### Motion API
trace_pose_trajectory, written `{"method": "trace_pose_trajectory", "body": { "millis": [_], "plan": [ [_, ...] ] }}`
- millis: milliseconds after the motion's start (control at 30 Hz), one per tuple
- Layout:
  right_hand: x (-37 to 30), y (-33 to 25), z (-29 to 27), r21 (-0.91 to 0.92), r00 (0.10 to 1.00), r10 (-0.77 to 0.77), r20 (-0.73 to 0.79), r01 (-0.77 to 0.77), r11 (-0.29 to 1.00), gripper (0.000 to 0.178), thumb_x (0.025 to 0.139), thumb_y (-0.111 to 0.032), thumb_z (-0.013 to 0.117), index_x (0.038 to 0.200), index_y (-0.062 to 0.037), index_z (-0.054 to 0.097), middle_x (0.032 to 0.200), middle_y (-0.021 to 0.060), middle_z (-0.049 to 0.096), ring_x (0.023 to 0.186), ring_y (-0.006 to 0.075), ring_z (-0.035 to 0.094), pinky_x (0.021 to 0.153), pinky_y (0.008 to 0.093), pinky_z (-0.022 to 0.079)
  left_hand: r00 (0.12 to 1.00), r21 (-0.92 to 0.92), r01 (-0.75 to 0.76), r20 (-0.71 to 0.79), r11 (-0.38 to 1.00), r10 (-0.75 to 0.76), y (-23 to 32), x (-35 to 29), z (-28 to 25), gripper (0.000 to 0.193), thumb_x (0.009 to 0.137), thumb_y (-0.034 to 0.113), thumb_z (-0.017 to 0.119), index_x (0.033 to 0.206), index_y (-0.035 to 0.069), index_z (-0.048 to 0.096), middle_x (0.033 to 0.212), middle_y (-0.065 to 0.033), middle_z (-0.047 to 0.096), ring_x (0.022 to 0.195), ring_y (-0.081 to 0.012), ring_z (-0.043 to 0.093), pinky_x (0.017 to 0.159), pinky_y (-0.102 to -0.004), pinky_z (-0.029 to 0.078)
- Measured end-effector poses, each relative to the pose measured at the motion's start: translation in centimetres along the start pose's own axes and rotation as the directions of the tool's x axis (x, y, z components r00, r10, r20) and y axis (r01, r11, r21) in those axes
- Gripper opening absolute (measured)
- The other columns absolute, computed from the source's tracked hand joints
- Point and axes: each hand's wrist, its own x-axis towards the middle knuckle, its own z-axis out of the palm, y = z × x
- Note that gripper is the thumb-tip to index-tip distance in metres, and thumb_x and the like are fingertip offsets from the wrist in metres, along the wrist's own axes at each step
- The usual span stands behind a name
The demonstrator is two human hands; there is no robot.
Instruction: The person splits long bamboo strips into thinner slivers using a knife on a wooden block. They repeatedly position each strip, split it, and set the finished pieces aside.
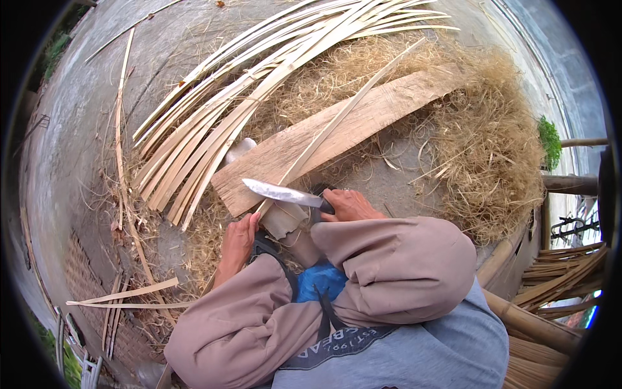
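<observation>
So, the shaving looks to be mid-strip here, as far as can be judged. The knife [278,192] is held by its dark handle in the right hand [352,205], fingers wrapped around it, with the blade pointed left and laid across the near end of a pale strip [324,135]. That near end is pinched narrow in the left hand [238,245], just left of a pale pad [283,219], and the rest is stretched over the board [395,100] toward the far right. Whether the edge is actually biting can't be told. A fair bit has probably been done already, since a big heap of curly shavings [492,136] is piled on the right and more is scattered under and past the board. A fanned bunch [259,84] of long strips is laid out far left, but whether those are finished or waiting can't be made out. A few loose pieces [123,301] are left on the near left too. At minimum, this one strip seems unfinished, with the blade on it.
</observation>
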Motion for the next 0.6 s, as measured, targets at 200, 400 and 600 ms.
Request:
{"method": "trace_pose_trajectory", "body": {
  "millis": [200,400,600],
  "plan": [
    [2.0,2.3,-0.8,0.000,0.941,0.338,-0.022,-0.338,0.941,0.042,0.090,-0.038,0.076,0.099,-0.0024,0.056,0.087,0.0256,0.069,0.086,0.0467,0.070,0.075,0.0551,0.055,0.999,0.084,0.049,0.004,0.995,-0.049,0.0,-0.3,0.3,0.042,0.111,0.033,0.048,0.089,0.002,0.067,0.070,-0.0221,0.062,0.067,-0.0437,0.065,0.063,-0.0515,0.048],
    [0.5,5.2,-3.7,0.016,0.937,0.345,-0.062,-0.345,0.939,0.040,0.090,-0.037,0.075,0.092,-0.0013,0.059,0.081,0.0251,0.070,0.081,0.0467,0.070,0.072,0.0548,0.055,0.998,0.147,0.062,0.021,0.987,-0.066,-0.8,-2.0,-1.2,0.042,0.112,0.036,0.046,0.089,0.006,0.065,0.071,-0.0236,0.062,0.067,-0.0456,0.063,0.061,-0.0537,0.046],
    [1.8,2.1,-2.1,-0.050,0.987,0.163,-0.007,-0.163,0.985,0.042,0.089,-0.040,0.075,0.093,-0.0013,0.061,0.078,0.0231,0.071,0.076,0.0462,0.070,0.071,0.0533,0.056,0.997,0.143,0.081,-0.005,0.986,-0.081,-0.8,-2.9,-1.8,0.043,0.112,0.040,0.045,0.089,0.008,0.064,0.069,-0.0212,0.062,0.065,-0.0441,0.063,0.060,-0.0529,0.046]
  ]
}}
